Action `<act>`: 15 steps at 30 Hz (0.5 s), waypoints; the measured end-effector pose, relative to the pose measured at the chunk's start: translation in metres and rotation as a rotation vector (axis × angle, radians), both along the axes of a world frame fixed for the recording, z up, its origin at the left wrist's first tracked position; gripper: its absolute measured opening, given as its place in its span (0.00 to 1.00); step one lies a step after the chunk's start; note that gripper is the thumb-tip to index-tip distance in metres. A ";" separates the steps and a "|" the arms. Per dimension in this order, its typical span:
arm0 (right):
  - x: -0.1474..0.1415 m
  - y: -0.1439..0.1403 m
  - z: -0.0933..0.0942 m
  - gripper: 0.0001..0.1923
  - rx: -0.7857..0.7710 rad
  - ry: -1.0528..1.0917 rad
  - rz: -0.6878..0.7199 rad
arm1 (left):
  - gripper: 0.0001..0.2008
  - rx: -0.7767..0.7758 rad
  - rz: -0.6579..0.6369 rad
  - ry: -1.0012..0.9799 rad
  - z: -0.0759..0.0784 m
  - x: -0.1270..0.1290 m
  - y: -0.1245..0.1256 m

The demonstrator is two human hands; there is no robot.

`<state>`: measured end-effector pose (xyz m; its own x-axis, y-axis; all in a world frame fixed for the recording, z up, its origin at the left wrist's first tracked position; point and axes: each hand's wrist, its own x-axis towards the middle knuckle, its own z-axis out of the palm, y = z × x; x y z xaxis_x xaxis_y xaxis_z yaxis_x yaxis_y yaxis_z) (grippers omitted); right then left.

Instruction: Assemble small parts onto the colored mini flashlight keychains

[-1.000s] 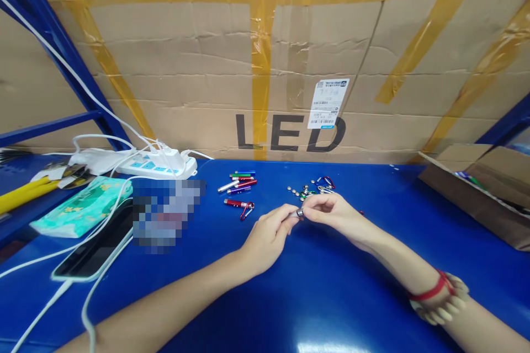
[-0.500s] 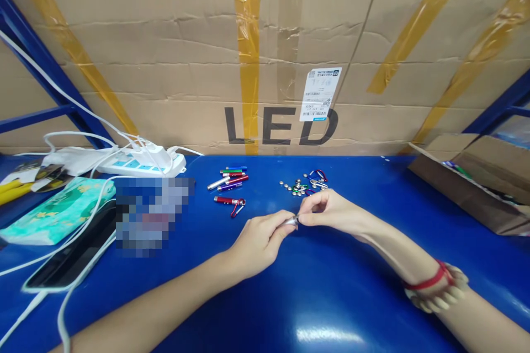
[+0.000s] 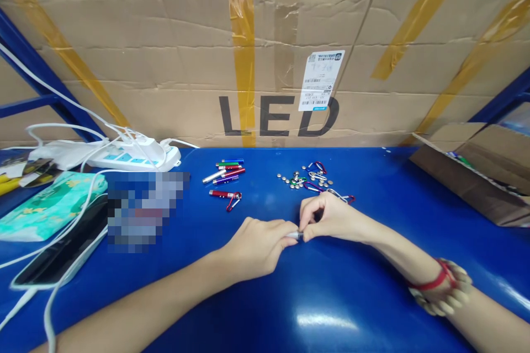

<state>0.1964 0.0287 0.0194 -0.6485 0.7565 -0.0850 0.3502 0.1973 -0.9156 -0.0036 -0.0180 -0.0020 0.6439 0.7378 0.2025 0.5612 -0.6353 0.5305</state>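
Two hands (image 3: 296, 229) pinch one silver tube (image 3: 295, 235); six penlights (image 3: 226, 176) beyond

Two hands (image 3: 290, 234), five small flashlights (image 3: 224, 172), one power strip (image 3: 132, 157), one phone (image 3: 58, 256)

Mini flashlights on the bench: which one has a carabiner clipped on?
The red mini flashlight lying alone, nearest the left hand. A red carabiner hangs off its right end; the cluster of flashlights behind shows none.
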 end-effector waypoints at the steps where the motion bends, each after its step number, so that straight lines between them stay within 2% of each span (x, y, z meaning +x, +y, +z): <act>1: 0.000 0.000 0.000 0.08 -0.004 0.005 -0.016 | 0.06 -0.005 0.015 -0.026 0.000 0.000 0.000; 5: -0.001 -0.002 0.002 0.10 -0.060 0.020 -0.069 | 0.07 -0.049 0.057 -0.136 0.000 0.000 0.002; 11: -0.002 -0.005 0.008 0.14 -0.130 -0.024 -0.022 | 0.07 -0.028 0.020 -0.133 -0.002 -0.004 0.001; 15: -0.001 -0.006 0.011 0.14 -0.104 -0.042 -0.021 | 0.07 -0.018 0.016 -0.137 -0.001 -0.003 0.000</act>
